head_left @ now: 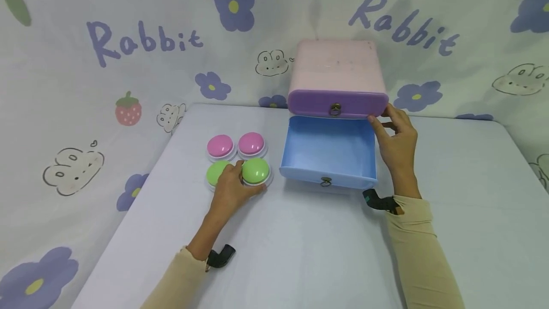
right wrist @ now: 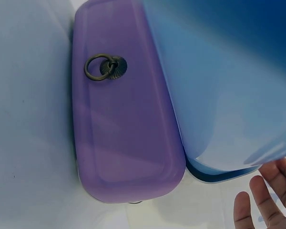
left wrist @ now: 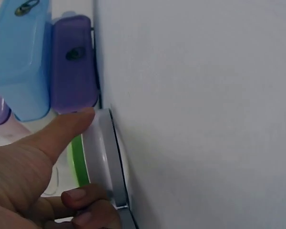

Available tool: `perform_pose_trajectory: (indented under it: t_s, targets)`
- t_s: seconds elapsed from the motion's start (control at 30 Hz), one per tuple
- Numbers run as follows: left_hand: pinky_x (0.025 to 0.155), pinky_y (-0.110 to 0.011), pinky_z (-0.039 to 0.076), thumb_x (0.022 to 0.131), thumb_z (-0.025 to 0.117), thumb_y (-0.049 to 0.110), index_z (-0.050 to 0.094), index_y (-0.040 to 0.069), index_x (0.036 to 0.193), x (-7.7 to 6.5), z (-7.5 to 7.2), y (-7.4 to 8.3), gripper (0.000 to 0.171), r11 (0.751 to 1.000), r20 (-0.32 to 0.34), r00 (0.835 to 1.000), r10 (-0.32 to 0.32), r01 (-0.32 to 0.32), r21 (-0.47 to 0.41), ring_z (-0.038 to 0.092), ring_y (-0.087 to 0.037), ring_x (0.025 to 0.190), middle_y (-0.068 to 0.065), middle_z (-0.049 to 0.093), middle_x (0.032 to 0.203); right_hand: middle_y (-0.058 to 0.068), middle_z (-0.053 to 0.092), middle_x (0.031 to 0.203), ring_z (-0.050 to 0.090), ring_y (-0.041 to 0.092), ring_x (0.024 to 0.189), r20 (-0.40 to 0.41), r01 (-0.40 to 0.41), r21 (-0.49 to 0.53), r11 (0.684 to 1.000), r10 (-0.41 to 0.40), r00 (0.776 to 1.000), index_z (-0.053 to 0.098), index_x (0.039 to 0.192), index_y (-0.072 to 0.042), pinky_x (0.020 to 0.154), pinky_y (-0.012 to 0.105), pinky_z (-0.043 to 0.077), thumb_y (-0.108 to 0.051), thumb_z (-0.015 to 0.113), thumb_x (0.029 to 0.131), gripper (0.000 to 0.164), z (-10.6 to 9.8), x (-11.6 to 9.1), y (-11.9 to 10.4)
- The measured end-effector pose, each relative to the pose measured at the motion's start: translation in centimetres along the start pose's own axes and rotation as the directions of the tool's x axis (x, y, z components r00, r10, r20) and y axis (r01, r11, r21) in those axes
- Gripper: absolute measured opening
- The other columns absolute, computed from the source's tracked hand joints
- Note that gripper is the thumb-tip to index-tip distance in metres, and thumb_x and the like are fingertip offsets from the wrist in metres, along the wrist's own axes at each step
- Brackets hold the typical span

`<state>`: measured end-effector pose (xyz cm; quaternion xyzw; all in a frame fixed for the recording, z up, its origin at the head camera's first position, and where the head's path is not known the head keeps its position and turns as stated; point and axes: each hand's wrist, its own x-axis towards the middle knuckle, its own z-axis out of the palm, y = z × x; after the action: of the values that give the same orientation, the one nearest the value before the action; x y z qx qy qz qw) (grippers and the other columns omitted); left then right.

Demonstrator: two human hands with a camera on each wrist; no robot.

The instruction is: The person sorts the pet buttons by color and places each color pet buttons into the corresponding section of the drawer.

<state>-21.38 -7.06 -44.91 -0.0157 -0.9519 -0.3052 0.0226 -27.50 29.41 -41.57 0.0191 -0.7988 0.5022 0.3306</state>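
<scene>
My left hand (head_left: 231,187) grips the round green push button (head_left: 256,170) nearest the drawer box, thumb on one side of its white base and fingers on the other. Its white base (left wrist: 99,157) stands between them in the left wrist view. Another green button (head_left: 216,174) sits partly hidden behind that hand. My right hand (head_left: 396,137) rests at the right front corner of the pink drawer box (head_left: 339,63), its thumb by the purple upper drawer (head_left: 313,103). Its fingers (right wrist: 264,195) look spread and fairly straight in the right wrist view. The blue drawer (head_left: 328,149) is pulled out, with nothing visible inside.
Two pink push buttons (head_left: 220,146) stand behind the green ones on the white tabletop (head_left: 300,247). Below the blue drawer is another purple drawer (right wrist: 124,114) with a ring pull. A patterned cloth (head_left: 163,4) hangs behind the box.
</scene>
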Motion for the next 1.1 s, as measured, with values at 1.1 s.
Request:
perform_pose_trajectory:
  t_s: [1.1]
  targets:
    - [0.062,-0.031,0.036,0.057,0.077,0.061,0.057,0.022,0.123,0.7,-5.5,7.9,0.080,0.979,-0.108,0.989,0.104,-0.121,-0.165,0.042,-0.015,0.077,-0.004,0.046,0.082,-0.004,0.059,0.112,0.050,0.006,0.103,0.006,0.000,0.007,1.000,0.000,1.000,0.052,0.127,-0.034,0.084,0.020,0.044,-0.036,0.068,0.082,0.048,0.0,0.2,0.3]
